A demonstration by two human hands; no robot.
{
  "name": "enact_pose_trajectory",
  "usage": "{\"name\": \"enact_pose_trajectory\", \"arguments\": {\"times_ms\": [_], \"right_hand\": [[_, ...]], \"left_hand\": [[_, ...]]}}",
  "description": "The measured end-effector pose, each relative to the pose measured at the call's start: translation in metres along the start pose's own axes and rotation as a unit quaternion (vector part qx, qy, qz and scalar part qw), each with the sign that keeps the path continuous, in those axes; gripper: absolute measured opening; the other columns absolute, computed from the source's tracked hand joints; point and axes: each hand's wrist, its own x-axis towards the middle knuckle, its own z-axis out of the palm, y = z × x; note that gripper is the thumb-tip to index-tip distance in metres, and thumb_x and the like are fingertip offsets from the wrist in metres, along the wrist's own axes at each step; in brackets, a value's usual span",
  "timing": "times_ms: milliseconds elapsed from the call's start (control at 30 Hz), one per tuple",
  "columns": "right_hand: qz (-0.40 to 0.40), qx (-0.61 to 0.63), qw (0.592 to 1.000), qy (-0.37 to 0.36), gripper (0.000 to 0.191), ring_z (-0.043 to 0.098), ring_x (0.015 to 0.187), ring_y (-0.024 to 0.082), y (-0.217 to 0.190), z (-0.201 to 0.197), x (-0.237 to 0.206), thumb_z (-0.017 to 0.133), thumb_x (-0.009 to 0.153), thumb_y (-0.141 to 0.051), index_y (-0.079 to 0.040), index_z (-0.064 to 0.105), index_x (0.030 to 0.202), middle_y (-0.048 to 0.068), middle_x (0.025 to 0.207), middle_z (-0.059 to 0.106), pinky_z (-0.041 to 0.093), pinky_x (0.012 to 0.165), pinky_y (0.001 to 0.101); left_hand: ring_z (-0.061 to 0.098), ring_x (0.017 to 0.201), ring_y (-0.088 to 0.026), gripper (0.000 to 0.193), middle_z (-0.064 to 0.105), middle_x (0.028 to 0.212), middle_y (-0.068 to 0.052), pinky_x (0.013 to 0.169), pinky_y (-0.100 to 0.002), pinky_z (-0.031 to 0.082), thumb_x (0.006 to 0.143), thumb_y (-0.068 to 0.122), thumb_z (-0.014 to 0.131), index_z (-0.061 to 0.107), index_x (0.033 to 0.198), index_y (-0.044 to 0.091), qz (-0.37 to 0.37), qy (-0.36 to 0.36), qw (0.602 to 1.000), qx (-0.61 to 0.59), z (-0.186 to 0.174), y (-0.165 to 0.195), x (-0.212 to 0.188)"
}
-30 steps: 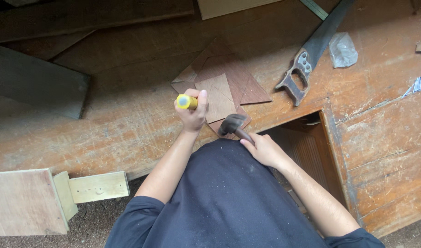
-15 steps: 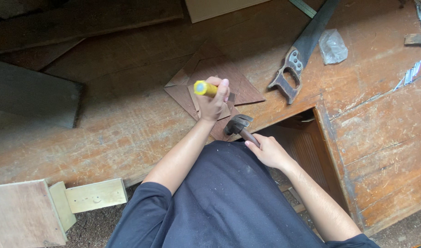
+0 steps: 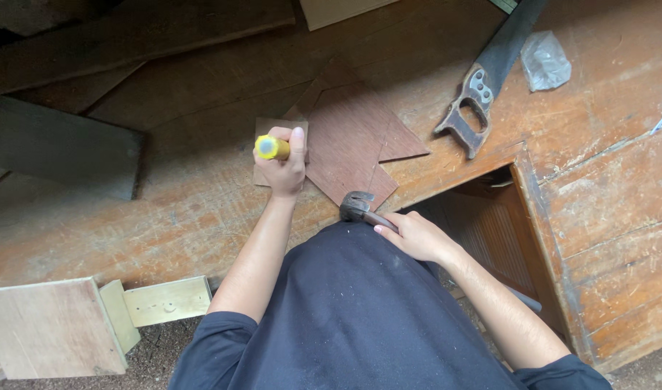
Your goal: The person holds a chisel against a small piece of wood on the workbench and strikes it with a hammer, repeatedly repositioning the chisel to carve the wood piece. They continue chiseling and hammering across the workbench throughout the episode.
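- Left hand (image 3: pixel 282 165) fisted around yellow-handled tool (image 3: pixel 271 147), upright on thin plywood pieces (image 3: pixel 349 141).
- Right hand (image 3: pixel 416 237) grips hammer (image 3: pixel 361 209) at workbench (image 3: pixel 165 209) edge.
- Handsaw (image 3: pixel 490 72) lies well right; crumpled plastic (image 3: pixel 544 61) beside it.

A crumpled clear plastic bag (image 3: pixel 546 61) lies on the workbench (image 3: pixel 598 144), just beside the handsaw (image 3: pixel 488 79).

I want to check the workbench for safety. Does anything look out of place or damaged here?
The handsaw lies loose near a rectangular opening cut in the worn wooden bench. Thin wood sheets overlap askew under the left hand. Nothing looks broken.
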Motion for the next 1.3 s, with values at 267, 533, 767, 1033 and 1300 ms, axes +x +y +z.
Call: {"name": "enact_pose_trajectory", "arguments": {"times_ms": [267,533,767,1033,1300], "right_hand": [[-0.027,-0.027,0.999,-0.037,0.041,0.074,0.079,0.035,-0.011,-0.005,0.028,0.053,0.099,-0.044,-0.009,0.07,0.112,0.019,0.083,0.074,0.057,0.076,0.0454],[-0.027,-0.074,0.997,-0.009,0.043,0.073,0.084,0.036,-0.03,0.0,0.043,0.05,0.102,-0.045,-0.008,0.068,0.113,0.02,0.089,0.074,0.058,0.079,0.0472],[0.128,-0.128,0.98,0.076,0.042,0.076,0.075,0.035,-0.011,-0.042,0.015,0.046,0.105,-0.043,-0.007,0.063,0.119,0.02,0.083,0.075,0.061,0.074,0.0485],[0.102,-0.056,0.984,0.132,0.04,0.073,0.076,0.037,-0.01,-0.036,0.02,0.049,0.104,-0.041,-0.006,0.066,0.113,0.021,0.081,0.073,0.058,0.072,0.0486],[0.084,-0.027,0.993,0.081,0.042,0.075,0.073,0.03,-0.043,-0.014,0.042,0.048,0.104,-0.044,-0.008,0.069,0.11,0.015,0.078,0.073,0.057,0.072,0.0455]], "left_hand": [[0.053,0.056,-0.008,0.016,0.055,0.07,0.001,0.05,-0.025,0.042,0.1,0.003,0.067,0.056,0.088,0.006,-0.114,0.026,0.969,-0.216,0.003,-0.014,-0.007],[0.053,0.058,-0.008,0.017,0.058,0.069,0.0,0.052,-0.024,0.041,0.102,0.004,0.066,0.058,0.087,0.006,-0.115,-0.039,0.98,-0.154,0.002,-0.008,-0.02],[0.053,0.057,-0.007,0.017,0.058,0.069,0.001,0.052,-0.024,0.042,0.1,0.005,0.067,0.058,0.086,0.006,-0.117,-0.015,0.973,-0.201,-0.008,-0.008,-0.021],[0.055,0.051,-0.009,0.02,0.058,0.063,-0.001,0.047,-0.027,0.043,0.101,0.007,0.064,0.057,0.083,0.009,0.027,0.071,0.992,-0.105,-0.044,-0.021,0.002],[0.058,0.05,-0.009,0.021,0.059,0.06,-0.001,0.044,-0.025,0.045,0.103,0.009,0.066,0.06,0.083,0.008,0.044,0.133,0.987,0.076,-0.053,-0.02,0.03]]}}
